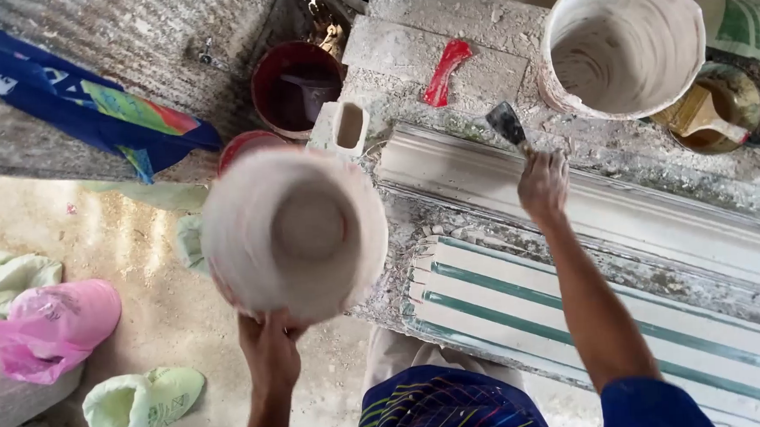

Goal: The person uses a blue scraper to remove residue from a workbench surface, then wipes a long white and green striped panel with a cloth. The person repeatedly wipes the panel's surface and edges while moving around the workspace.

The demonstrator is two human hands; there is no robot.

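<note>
White plaster coats nearly every container in view. A plaster-caked bucket [295, 232] is held up close to the camera, blurred, its mouth facing upward; only a whitish inner bottom is seen, and no contents can be told. It is gripped from below at its near rim by the left hand [271, 351], fingers closed on the edge.

A second, larger white bucket [622, 42] stands on the crusted workbench [441, 44] at upper right; its inside is smeared white and appears otherwise bare. Just beside it, a small tin [717, 109] with brownish liquid is noted, a brush resting in it. A dark red pail [296, 87] holds dark liquid and a submerged scoop-like item. A small rectangular white cup [342, 125] stands just behind the held bucket.

The right hand [543, 185] is clenched around the handle of a putty knife [508, 124], blade pointing away, above a long white moulded cornice strip [653, 214] lying along the bench. A grooved green-and-white mould [572, 316] lies nearer the person. A red rag-like piece [446, 70] lies on the bench top.
</note>
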